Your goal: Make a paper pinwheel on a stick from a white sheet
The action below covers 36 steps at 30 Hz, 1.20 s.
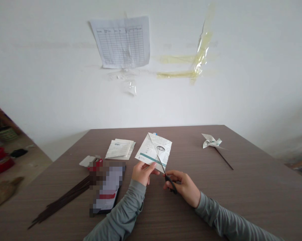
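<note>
My left hand [142,171] pinches the lower edge of a square of printed paper [151,147], thumb on top. Small text and a green band are printed on this sheet, and a diagonal line runs down from its top corner. In my right hand [184,187] are scissors [170,184], gripped by the black handle. Their blade lies along the diagonal at the paper's lower right; how far it cuts in is unclear. A rounded grey shape shows on the paper beyond the blade.
Left of the paper lies a stack of paper squares [119,149]. Nearer are a small red-and-white box [92,163], a bundle of thin dark sticks [63,199] and a phone [108,190]. A paper pinwheel [211,141] on a stick rests at right. The wall [151,107] borders the table's back.
</note>
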Each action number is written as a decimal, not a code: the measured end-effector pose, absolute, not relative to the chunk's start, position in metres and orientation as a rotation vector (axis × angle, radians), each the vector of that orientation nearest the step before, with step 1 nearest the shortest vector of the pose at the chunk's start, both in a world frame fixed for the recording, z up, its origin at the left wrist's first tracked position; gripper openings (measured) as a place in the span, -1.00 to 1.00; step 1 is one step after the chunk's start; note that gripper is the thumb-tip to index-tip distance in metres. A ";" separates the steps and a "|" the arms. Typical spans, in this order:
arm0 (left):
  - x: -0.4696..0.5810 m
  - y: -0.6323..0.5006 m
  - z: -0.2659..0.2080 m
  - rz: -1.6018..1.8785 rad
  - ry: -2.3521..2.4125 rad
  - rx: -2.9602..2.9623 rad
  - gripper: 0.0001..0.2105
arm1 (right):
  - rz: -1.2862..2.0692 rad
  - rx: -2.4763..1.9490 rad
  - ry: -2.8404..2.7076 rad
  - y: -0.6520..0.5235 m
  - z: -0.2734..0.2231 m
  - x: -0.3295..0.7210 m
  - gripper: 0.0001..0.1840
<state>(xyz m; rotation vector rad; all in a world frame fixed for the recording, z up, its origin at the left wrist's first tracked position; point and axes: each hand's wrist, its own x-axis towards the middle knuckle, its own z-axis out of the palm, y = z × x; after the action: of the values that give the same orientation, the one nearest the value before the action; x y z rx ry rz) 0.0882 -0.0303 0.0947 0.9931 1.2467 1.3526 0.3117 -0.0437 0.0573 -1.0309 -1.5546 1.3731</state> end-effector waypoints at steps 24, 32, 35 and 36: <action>0.091 -0.035 0.103 1.346 1.251 0.965 -0.79 | 1.400 -1.061 -1.501 -0.048 0.066 0.309 -0.22; 0.094 -0.034 0.101 1.356 1.257 0.954 -0.79 | 1.436 -1.061 -1.477 -0.048 0.067 0.308 -0.23; 0.094 -0.034 0.101 1.349 1.271 0.954 -0.77 | 1.443 -1.071 -1.479 -0.048 0.068 0.308 -0.27; 0.094 -0.034 0.101 1.348 1.274 0.955 -0.77 | 1.441 -1.074 -1.481 -0.048 0.068 0.308 -0.28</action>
<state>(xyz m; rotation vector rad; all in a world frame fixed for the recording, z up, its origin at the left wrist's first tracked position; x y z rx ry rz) 0.0944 -0.0339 0.1007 0.9546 1.2738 1.3484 0.3084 -0.0477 0.0677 -1.0736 -1.4813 1.4411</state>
